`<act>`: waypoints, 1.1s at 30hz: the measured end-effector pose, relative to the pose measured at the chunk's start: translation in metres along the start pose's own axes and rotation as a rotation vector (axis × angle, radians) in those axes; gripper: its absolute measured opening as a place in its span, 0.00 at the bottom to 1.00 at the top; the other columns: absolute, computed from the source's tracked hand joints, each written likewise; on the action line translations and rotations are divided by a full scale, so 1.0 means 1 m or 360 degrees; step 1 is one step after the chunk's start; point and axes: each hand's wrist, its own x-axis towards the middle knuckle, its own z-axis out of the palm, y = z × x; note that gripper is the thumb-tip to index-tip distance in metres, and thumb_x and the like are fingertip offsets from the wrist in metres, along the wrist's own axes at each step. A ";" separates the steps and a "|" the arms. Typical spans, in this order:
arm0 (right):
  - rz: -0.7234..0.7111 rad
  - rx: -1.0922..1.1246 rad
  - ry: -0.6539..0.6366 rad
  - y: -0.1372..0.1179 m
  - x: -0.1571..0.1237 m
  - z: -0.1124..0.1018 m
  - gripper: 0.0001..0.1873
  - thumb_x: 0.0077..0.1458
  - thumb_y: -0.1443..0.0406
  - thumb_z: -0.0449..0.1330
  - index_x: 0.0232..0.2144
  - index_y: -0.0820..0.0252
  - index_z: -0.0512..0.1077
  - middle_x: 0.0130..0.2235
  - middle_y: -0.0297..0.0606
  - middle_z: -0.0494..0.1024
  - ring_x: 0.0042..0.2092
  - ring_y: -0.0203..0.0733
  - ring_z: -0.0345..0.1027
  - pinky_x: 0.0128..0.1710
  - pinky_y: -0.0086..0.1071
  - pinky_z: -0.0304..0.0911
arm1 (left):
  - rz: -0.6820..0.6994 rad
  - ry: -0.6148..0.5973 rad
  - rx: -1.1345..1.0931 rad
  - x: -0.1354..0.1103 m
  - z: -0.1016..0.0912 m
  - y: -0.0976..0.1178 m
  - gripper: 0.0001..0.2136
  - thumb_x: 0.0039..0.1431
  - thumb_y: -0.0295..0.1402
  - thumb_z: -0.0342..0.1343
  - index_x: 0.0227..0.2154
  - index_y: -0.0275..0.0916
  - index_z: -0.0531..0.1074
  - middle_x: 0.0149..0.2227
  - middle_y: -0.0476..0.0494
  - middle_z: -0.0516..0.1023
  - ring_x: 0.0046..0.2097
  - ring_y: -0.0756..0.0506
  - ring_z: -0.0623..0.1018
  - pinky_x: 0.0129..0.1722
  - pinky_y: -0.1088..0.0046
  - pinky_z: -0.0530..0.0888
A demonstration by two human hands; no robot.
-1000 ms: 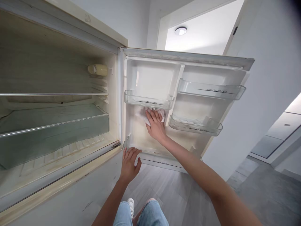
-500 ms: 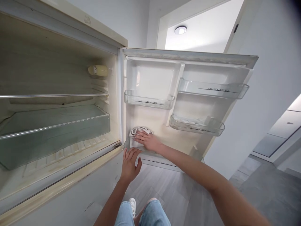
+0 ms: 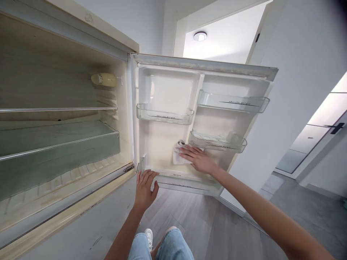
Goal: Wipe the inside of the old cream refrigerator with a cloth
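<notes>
My right hand (image 3: 199,157) presses a white cloth (image 3: 181,154) flat against the inner panel of the open fridge door (image 3: 159,144), under the lower right door shelf. Its fingers stretch over the cloth, covering part of it. At the hinge-side end of the bottom door pocket (image 3: 187,185), my left hand (image 3: 145,188) rests its bent fingers on the rim, with the thumb apart. Nothing shows in the left palm.
To the left is the fridge interior with a glass shelf (image 3: 56,109) and a clear drawer (image 3: 62,159). Clear door shelves (image 3: 165,116) jut out above my hands. A wall (image 3: 292,90) and a doorway stand behind the door. Below lies a grey floor (image 3: 195,224).
My right hand has moved the cloth rightward across the door panel, away from the hinge-side corner. My left hand stays at the pocket's end. The view has shifted slightly right.
</notes>
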 end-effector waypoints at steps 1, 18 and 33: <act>0.0119 -0.0038 0.0009 0.003 -0.006 -0.003 0.38 0.54 0.74 0.49 0.65 0.48 0.48 0.67 0.32 0.51 0.66 0.46 0.44 0.61 0.46 0.50 | -0.0003 0.0007 -0.0002 0.000 0.000 0.000 0.15 0.59 0.27 0.47 0.48 0.46 0.65 0.46 0.47 0.77 0.56 0.43 0.68 0.64 0.50 0.52; 0.0359 -0.0479 0.0193 0.018 -0.050 -0.017 0.30 0.56 0.73 0.49 0.61 0.56 0.60 0.58 0.40 0.68 0.57 0.48 0.62 0.53 0.42 0.59 | 0.0018 -0.0002 -0.0006 0.000 0.000 -0.001 0.15 0.59 0.27 0.47 0.48 0.46 0.65 0.46 0.48 0.77 0.57 0.43 0.68 0.64 0.50 0.51; 0.0690 -0.0845 0.0173 -0.014 -0.088 -0.008 0.26 0.55 0.73 0.51 0.56 0.72 0.65 0.57 0.51 0.68 0.60 0.59 0.57 0.60 0.46 0.52 | 0.0038 0.0017 0.0028 0.000 0.002 0.000 0.16 0.58 0.27 0.48 0.49 0.46 0.64 0.46 0.48 0.77 0.56 0.43 0.68 0.64 0.52 0.51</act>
